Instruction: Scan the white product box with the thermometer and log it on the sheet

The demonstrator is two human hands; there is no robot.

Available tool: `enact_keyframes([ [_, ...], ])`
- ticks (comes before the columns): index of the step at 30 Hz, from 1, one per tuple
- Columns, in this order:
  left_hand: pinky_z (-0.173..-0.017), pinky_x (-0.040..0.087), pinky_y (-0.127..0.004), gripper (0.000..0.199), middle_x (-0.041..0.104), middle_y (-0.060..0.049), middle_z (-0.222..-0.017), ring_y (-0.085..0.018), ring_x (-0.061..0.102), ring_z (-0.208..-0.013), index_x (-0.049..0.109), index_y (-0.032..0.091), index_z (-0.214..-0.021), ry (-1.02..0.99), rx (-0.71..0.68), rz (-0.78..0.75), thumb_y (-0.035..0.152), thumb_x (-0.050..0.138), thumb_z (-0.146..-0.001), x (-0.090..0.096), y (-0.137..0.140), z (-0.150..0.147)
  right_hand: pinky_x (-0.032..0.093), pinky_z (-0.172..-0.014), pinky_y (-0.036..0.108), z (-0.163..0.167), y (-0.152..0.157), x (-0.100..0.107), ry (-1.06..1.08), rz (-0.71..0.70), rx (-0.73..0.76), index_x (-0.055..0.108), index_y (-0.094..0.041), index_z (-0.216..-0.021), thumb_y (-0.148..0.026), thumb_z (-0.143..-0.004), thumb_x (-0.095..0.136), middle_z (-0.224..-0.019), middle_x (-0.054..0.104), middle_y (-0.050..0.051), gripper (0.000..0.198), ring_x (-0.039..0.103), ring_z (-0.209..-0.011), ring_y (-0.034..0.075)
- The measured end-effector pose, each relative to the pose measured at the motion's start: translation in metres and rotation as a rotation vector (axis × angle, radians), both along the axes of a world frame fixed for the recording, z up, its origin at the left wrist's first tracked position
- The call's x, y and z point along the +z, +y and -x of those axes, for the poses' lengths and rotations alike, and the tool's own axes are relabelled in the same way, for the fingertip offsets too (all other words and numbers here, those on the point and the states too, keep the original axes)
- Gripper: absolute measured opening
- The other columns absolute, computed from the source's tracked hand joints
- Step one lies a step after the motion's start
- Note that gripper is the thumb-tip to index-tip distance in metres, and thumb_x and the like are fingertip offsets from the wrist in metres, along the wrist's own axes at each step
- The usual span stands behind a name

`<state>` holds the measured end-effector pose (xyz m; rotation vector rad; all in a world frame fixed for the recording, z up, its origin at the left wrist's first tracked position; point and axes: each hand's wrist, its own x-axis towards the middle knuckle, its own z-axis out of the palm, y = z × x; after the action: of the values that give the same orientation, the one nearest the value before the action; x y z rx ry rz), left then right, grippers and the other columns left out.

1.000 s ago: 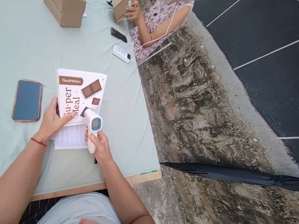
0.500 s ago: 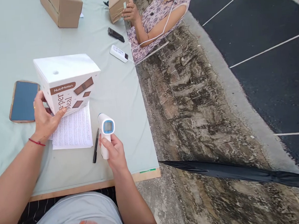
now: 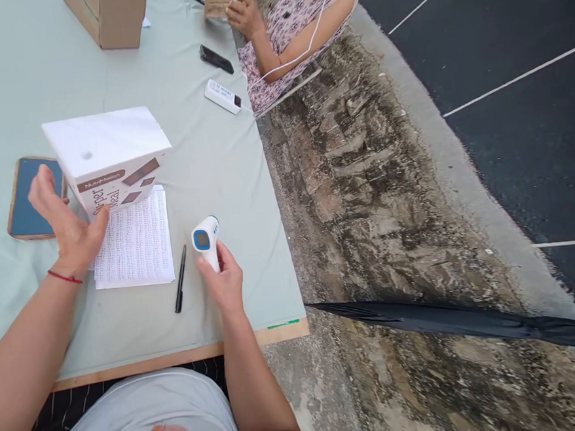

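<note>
- Left hand (image 3: pixel 70 229) spreads wide, thumb at the white box (image 3: pixel 108 146).
- Right hand (image 3: pixel 226 283) grips a white thermometer (image 3: pixel 209 244).
- Black pen (image 3: pixel 180 281) lies just beside printed sheets (image 3: pixel 133 247).

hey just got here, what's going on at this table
Someone's right hand is holding a white thermometer gun by its handle. Their left hand is at a white NutriMotion box, thumb by its front and fingers spread; whether it bears the box's weight isn't clear. Printed sheets lie partly behind the box in this view, with a black pen beside them. Across the table, another person's hand is on a cardboard box.
</note>
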<state>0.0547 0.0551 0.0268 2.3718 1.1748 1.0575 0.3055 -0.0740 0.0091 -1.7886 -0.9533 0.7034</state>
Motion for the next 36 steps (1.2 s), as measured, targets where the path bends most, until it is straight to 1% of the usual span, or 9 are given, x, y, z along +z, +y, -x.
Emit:
enact_keyframes([
  [7, -0.083, 0.051, -0.044, 0.018, 0.066, -0.004, -0.1, -0.024, 0.062, -0.102, 0.059, 0.024, -0.108, -0.14, 0.052, -0.187, 0.031, 0.063, -0.092, -0.007, -0.006, -0.009, 0.048, -0.082, 0.038, -0.035, 0.005, -0.037, -0.468, 0.142, -0.125, 0.061, -0.021, -0.113, -0.046, -0.076, 0.066, -0.102, 0.067, 0.008, 0.045, 0.06, -0.092, 0.024],
  [10, -0.074, 0.051, -0.037, 0.009, 0.065, -0.003, -0.092, -0.02, 0.061, -0.084, 0.059, 0.023, -0.101, -0.112, -0.025, -0.321, 0.019, 0.06, -0.093, -0.011, -0.008, -0.018, 0.048, -0.086, 0.042, -0.036, 0.004, -0.037, -0.621, 0.079, -0.107, 0.062, -0.02, -0.107, -0.044, -0.08, 0.064, -0.103, 0.065, 0.011, 0.036, 0.059, -0.096, 0.026],
  [12, -0.071, 0.051, -0.035, 0.006, 0.066, -0.005, -0.092, -0.019, 0.06, -0.081, 0.06, 0.021, -0.099, -0.017, -0.145, -0.305, 0.019, 0.057, -0.095, -0.015, -0.009, -0.024, 0.048, -0.089, 0.044, -0.029, 0.003, -0.034, -0.7, -0.03, -0.106, 0.063, -0.02, -0.104, -0.042, -0.084, 0.062, -0.105, 0.063, 0.013, 0.03, 0.058, -0.101, 0.027],
  [15, -0.076, 0.052, -0.038, 0.011, 0.067, -0.009, -0.103, -0.023, 0.061, -0.092, 0.063, 0.019, -0.101, 0.135, -0.305, -0.198, 0.026, 0.056, -0.097, -0.023, -0.011, -0.028, 0.051, -0.078, 0.036, -0.01, -0.001, -0.029, -0.591, -0.093, 0.054, 0.063, -0.02, -0.1, -0.041, -0.09, 0.057, -0.09, 0.064, 0.007, 0.024, 0.06, -0.082, 0.021],
  [19, -0.091, 0.05, -0.048, 0.025, 0.063, -0.013, -0.121, -0.031, 0.057, -0.111, 0.068, 0.019, -0.106, 0.29, -0.392, -0.059, 0.039, 0.066, -0.091, -0.03, -0.014, -0.028, 0.047, -0.063, 0.029, 0.014, -0.003, -0.022, -0.452, 0.066, 0.299, 0.064, -0.02, -0.107, -0.038, -0.088, 0.058, -0.067, 0.058, -0.003, 0.026, 0.054, -0.06, 0.015],
  [22, -0.099, 0.046, -0.053, 0.037, 0.058, -0.015, -0.129, -0.035, 0.052, -0.119, 0.07, 0.021, -0.111, 0.372, -0.407, 0.008, 0.045, 0.073, -0.084, -0.03, -0.016, -0.028, 0.046, -0.064, 0.029, 0.016, 0.0, -0.017, -0.417, 0.084, 0.304, 0.064, -0.02, -0.115, -0.031, -0.087, 0.052, -0.068, 0.057, -0.003, 0.033, 0.053, -0.061, 0.015],
  [28, -0.103, 0.042, -0.058, 0.05, 0.054, -0.017, -0.135, -0.039, 0.047, -0.126, 0.069, 0.021, -0.118, 0.417, -0.412, 0.061, 0.047, 0.078, -0.076, -0.025, -0.019, -0.031, 0.052, -0.08, 0.034, 0.007, -0.001, -0.029, -0.105, -0.17, 0.288, 0.061, -0.022, -0.117, -0.031, -0.088, 0.046, -0.092, 0.062, 0.005, 0.034, 0.06, -0.083, 0.018],
  [32, -0.103, 0.041, -0.057, 0.052, 0.054, -0.018, -0.135, -0.039, 0.048, -0.126, 0.068, 0.021, -0.119, 0.421, -0.408, 0.057, 0.048, 0.079, -0.075, -0.024, -0.019, -0.031, 0.052, -0.076, 0.032, 0.018, -0.007, -0.041, 0.017, -0.248, 0.225, 0.056, -0.024, -0.109, -0.043, -0.083, 0.063, -0.091, 0.058, 0.003, 0.033, 0.057, -0.079, 0.017],
  [36, -0.103, 0.042, -0.056, 0.055, 0.053, -0.017, -0.136, -0.039, 0.047, -0.126, 0.067, 0.022, -0.12, 0.429, -0.408, 0.068, 0.05, 0.079, -0.075, -0.023, -0.019, -0.03, 0.05, -0.067, 0.032, 0.03, -0.009, -0.035, 0.118, -0.254, 0.285, 0.06, -0.023, -0.1, -0.061, -0.094, 0.044, -0.079, 0.055, 0.002, 0.043, 0.055, -0.07, 0.016],
])
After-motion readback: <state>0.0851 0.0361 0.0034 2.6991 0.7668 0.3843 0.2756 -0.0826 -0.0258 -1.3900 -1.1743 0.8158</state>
